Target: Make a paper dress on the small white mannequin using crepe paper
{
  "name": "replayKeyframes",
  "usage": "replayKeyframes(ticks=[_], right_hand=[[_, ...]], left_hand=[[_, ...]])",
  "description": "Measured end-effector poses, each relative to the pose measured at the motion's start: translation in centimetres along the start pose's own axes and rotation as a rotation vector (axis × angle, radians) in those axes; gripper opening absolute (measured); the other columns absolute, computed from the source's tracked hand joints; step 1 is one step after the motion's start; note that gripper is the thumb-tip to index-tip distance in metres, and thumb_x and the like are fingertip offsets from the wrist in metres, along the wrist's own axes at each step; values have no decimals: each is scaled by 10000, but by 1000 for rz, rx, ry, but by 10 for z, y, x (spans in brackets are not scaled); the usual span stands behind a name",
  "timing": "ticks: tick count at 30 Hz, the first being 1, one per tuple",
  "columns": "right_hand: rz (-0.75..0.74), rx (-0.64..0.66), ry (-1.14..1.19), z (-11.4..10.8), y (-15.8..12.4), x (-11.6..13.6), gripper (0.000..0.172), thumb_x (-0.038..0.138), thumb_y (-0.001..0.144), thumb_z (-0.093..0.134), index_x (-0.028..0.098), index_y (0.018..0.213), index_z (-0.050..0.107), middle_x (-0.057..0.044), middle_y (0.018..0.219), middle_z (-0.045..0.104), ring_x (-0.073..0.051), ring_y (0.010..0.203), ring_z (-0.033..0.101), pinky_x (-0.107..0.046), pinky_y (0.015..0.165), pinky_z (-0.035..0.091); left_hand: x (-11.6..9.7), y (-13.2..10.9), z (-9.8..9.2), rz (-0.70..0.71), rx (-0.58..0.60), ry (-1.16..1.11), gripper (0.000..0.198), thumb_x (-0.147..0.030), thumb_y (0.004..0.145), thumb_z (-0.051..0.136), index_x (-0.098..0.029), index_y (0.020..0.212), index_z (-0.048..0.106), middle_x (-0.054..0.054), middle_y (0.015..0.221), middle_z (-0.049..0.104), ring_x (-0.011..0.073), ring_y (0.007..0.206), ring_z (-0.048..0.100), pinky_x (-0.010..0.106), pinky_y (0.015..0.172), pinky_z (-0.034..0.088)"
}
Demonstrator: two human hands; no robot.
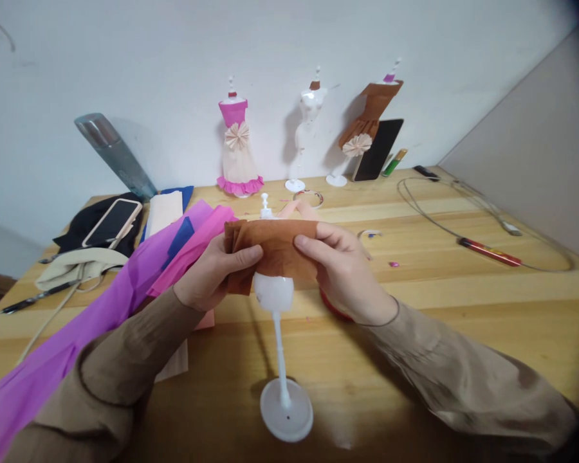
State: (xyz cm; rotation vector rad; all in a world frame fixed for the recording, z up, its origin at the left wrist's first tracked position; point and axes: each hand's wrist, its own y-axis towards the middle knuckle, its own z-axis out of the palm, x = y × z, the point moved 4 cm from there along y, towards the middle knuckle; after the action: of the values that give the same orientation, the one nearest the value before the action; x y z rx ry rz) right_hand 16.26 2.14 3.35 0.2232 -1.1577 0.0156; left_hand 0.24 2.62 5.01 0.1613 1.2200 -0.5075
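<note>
A strip of brown crepe paper [282,241] is stretched across a small white doll mannequin [275,292], covering its torso. My left hand [217,267] pinches the folded left end of the strip, thumb on top. At the right end, my right hand [345,270] grips the paper between thumb and fingers. The mannequin's neck shows above the strip, its hips and stand below, and its round base [287,411] is tilted towards me. Part of a red ring-shaped thing [335,305] shows behind my right hand.
Purple crepe paper [96,308] and pink crepe paper [193,254] lie at left, near a phone [112,222] and a pen [38,296]. Along the wall stand a pink-dressed mannequin [234,116], a bare mannequin [310,116] and a brown-dressed mannequin [379,103]. A red glue gun-like stick [489,251] with a cord lies right.
</note>
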Motion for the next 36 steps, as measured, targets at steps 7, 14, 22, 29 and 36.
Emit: replayKeyframes(ticks=[7,14,22,29,36], right_hand=[[-4,7,-22,0,2,1,113,339,796,750,244,845,789,-8,827,765,-204,823,698,-353,798,554],[17,28,22,4,2,1,117,361,777,769,248,806,775,-8,826,765,-208,796,696,-364,800,564],[2,56,-2,7,0,5,279,515,779,750,236,800,753,-23,775,732,-221,774,682,-369,749,553],[-27,64,14,7,-2,2,166,363,783,784,251,905,769,-16,888,776,-224,860,714,-398,859,559],[-7,41,9,4,-1,2,191,367,776,778,241,919,774,-28,914,786,-245,903,719,-417,870,562]], left_hand=[[1,-1,-1,13,34,4,422,-450,728,815,-160,1023,730,11,603,653,182,586,648,277,574,494],[1,-2,-2,-1,12,25,479,-475,732,803,-131,1056,725,68,755,732,197,633,684,260,543,483],[3,-2,-3,-39,57,34,567,-439,661,860,-141,1120,715,95,831,756,275,816,731,260,560,517],[-3,-3,1,11,41,31,486,-438,650,873,-135,1003,733,93,820,752,284,886,727,273,624,552],[2,0,-5,1,51,28,496,-423,652,877,-131,1025,731,104,919,754,272,888,719,305,697,564]])
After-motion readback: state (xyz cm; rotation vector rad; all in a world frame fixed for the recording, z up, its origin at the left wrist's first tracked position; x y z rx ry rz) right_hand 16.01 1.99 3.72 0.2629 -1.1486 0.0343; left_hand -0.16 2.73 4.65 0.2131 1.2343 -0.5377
